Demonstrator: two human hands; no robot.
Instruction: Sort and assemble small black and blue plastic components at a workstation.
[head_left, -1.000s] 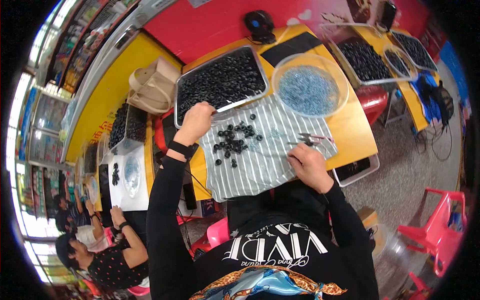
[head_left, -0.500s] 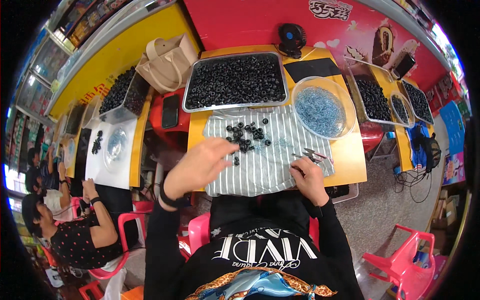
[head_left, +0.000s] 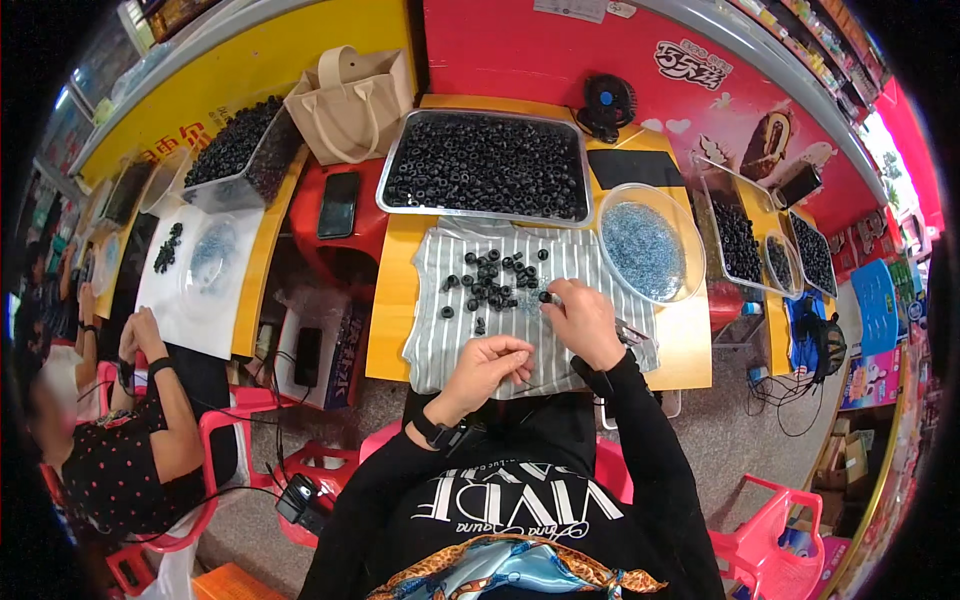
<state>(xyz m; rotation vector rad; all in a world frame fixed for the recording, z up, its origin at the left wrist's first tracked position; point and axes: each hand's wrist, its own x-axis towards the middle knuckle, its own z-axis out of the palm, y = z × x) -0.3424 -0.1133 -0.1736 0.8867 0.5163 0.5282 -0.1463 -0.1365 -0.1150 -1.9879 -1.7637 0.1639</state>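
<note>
A loose cluster of small black ring-shaped pieces [head_left: 490,285] lies on a grey-and-white striped cloth [head_left: 430,345]. At the right side of the cluster, the thumb and fingertips of my right hand [head_left: 590,325] close around one black ring [head_left: 545,297]. My left hand [head_left: 485,375] is over the cloth's near part, its thumb and fingers drawn together; whatever is between them is too small to tell. Tiny bluish clear bits are scattered beside the cluster. A dark, slim pointed tool [head_left: 634,334] lies by my right wrist, partly hidden.
Behind the cloth sits a clear tray [head_left: 385,200] full of black rings. A round tub [head_left: 694,255] of small blue pieces stands right. A black fan [head_left: 607,105] and beige bag [head_left: 350,105] are farther back. At left a person [head_left: 150,430] sits at another table; a pink chair [head_left: 780,540] stands right.
My right hand has moved left and forward from the pointed tool to the black ring. My left hand has pulled back from the cluster toward me. The head view has shifted slightly.
</note>
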